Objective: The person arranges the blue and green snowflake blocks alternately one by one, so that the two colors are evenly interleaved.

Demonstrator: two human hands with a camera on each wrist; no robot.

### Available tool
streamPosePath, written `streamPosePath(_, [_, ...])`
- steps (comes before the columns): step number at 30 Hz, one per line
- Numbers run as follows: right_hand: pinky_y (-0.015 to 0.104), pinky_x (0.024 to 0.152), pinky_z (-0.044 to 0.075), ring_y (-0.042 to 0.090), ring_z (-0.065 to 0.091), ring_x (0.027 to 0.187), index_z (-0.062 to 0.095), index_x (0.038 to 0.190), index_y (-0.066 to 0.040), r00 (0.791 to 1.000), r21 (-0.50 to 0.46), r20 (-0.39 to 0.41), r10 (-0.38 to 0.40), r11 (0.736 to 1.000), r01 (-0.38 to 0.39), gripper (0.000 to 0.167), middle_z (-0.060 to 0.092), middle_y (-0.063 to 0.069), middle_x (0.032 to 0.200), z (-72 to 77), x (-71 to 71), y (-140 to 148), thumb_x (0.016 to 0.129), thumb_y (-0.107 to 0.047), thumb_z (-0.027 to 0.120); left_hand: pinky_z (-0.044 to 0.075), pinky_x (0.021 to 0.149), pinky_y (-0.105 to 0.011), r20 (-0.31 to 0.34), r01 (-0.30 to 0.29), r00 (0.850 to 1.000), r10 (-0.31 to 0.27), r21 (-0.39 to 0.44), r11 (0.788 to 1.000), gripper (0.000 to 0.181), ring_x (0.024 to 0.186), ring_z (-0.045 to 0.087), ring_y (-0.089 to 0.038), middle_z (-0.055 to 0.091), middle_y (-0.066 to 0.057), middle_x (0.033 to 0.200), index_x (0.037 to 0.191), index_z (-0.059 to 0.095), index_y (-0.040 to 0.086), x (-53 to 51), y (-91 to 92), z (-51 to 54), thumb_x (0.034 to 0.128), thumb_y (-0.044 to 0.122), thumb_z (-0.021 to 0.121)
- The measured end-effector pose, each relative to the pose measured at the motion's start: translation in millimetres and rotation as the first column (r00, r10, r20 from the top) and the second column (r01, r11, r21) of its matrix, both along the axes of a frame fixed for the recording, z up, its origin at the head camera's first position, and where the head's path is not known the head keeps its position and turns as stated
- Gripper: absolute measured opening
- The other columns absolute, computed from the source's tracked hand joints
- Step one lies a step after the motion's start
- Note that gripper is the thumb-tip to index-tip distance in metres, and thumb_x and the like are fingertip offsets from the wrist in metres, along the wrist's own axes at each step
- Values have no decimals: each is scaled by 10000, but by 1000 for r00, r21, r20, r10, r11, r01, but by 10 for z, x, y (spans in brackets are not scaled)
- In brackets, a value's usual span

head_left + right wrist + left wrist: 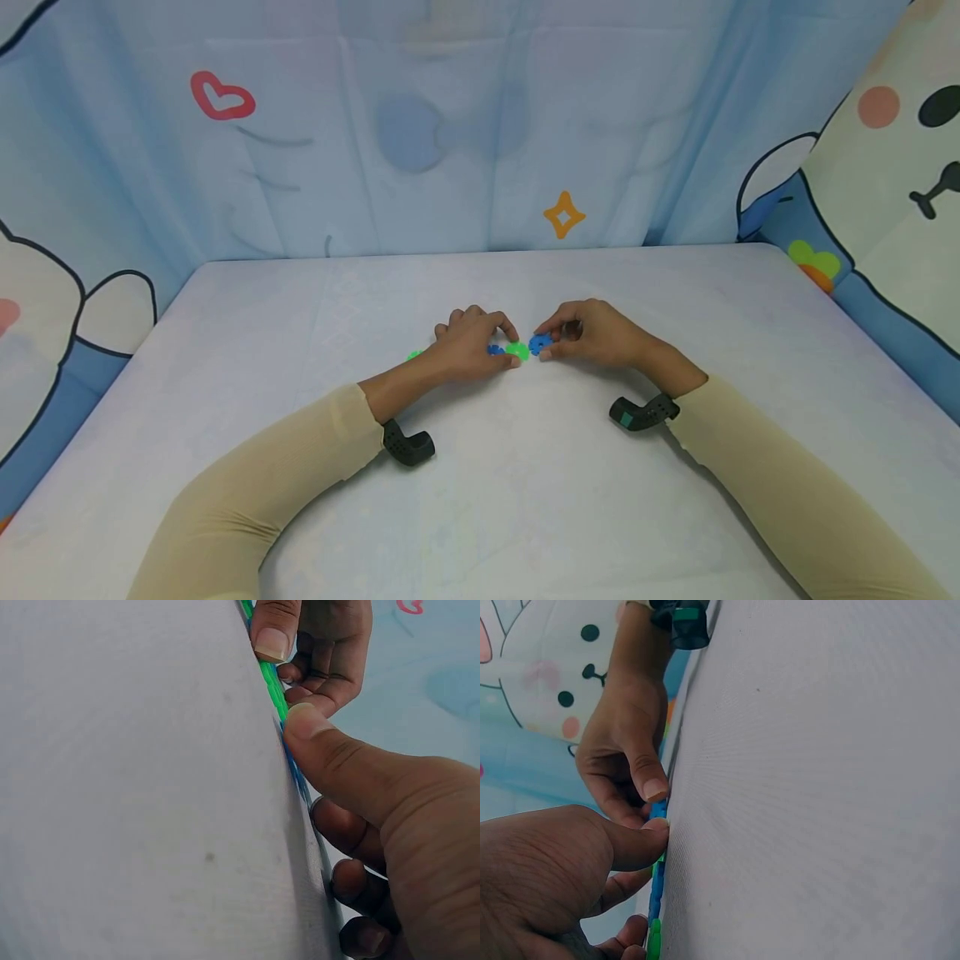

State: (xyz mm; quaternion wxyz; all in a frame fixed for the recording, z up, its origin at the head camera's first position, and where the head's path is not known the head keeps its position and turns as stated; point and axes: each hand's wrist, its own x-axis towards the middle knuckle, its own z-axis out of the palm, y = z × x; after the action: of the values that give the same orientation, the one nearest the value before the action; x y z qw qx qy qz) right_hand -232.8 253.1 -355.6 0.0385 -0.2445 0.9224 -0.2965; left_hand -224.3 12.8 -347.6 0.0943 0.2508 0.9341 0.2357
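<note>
Small flat plastic discs with notched edges, alternating green and blue, lie in a row on the white table. My left hand [468, 346] pinches a green disc [517, 351] between thumb and forefinger. Directly to its right, a blue disc [538, 343] is gripped by my right hand [600, 333] with thumb and fingertips. These two discs meet edge to edge; whether they are joined I cannot tell. Another blue disc [495, 350] shows under the left hand, and a green one [415, 355] peeks out beyond that wrist. Both wrist views show the row nearly edge-on.
The white-covered table [525, 500] spreads around both hands. Behind it hangs a light blue curtain [450, 167] with cartoon prints. A black band with a camera mount [408, 444] sits on the left wrist, and a similar mount [643, 412] on the right.
</note>
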Motion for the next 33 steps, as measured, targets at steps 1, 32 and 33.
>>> streamPosePath(1, [238, 676, 467, 141, 564, 759, 756, 1078, -161, 1000, 1, -3, 0, 1000, 0, 317, 646, -42, 865, -2, 3, -2, 811, -321, 815, 334, 954, -535, -2, 0, 1000, 0, -4, 1000, 326, 1220, 421, -301, 533, -59, 1234, 1195, 628, 263, 0, 1, 0, 910, 412, 680])
streamPosePath(32, [245, 702, 473, 141, 577, 788, 768, 1085, -161, 1000, 13, -1, -20, 1000, 20, 321, 654, -51, 846, 15, 27, -23, 806, -310, 820, 332, 948, -527, -2, -7, 1000, 7, -4, 1000, 315, 1198, 429, -288, 532, -53, 1217, 1178, 633, 270, -10, 12, -18, 907, 421, 684])
streamPosePath(33, [243, 699, 471, 140, 575, 785, 767, 1088, -160, 1000, 13, -2, -19, 1000, 19, 324, 653, -51, 845, 11, 25, -20, 806, -311, 821, 332, 947, -525, -1, -8, 1000, 8, -5, 1000, 314, 1197, 428, -287, 531, -52, 1217, 1178, 632, 271, -9, 13, -17, 907, 422, 684])
